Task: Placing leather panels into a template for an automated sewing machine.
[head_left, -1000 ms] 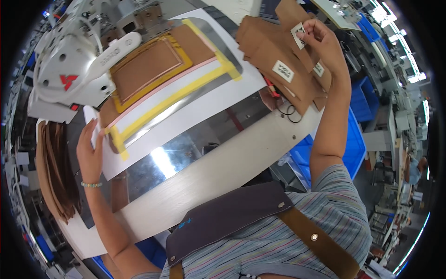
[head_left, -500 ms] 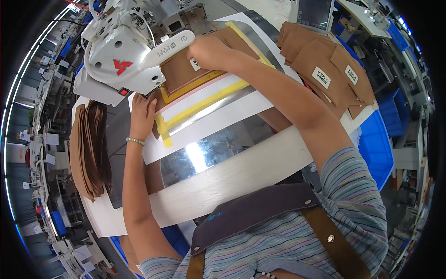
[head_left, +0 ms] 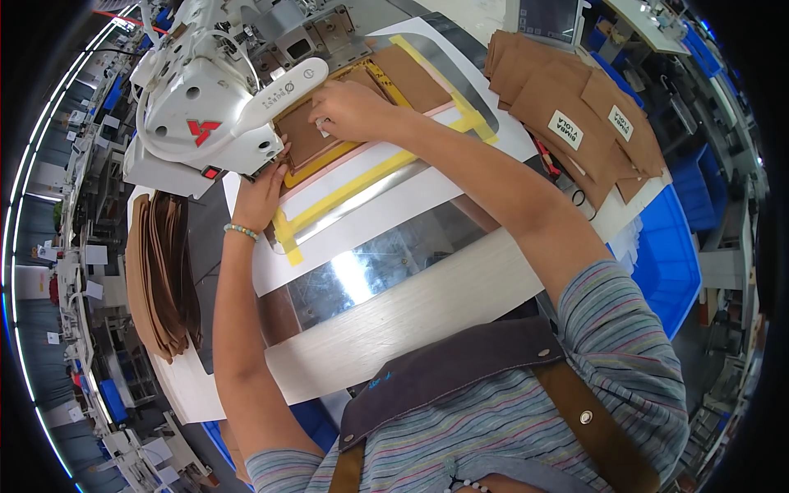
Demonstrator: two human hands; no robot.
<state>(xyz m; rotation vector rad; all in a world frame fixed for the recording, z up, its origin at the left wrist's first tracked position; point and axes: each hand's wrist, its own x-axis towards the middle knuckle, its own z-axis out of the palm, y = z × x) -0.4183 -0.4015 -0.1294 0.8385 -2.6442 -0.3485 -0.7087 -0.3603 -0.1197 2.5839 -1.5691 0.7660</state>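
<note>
A sewing machine (head_left: 193, 103) with a white head stands over a flat work plate at the upper left. Under its arm lies a brown fabric piece (head_left: 308, 131) inside a yellow-edged frame (head_left: 325, 160). My right hand (head_left: 352, 111) is over this piece, fingertips pinched on a small white label (head_left: 322, 126), mostly covered by the fingers. My left hand (head_left: 261, 195) rests at the frame's left corner, close below the machine head. Its fingers are stretched out toward the corner and hold nothing that I can see; their tips are partly hidden.
Brown pieces with white labels (head_left: 575, 123) lie stacked at the right, beside a red-handled tool (head_left: 545, 156). Folded brown pieces (head_left: 156, 275) stand at the left. A blue bin (head_left: 670, 255) sits beyond the table's right edge; a screen (head_left: 549, 18) is at the back.
My right hand has shifted left and slightly nearer with the label, bringing it over the framed fabric's left part. My left hand has moved slightly right, its fingers now stretched along the frame's corner.
</note>
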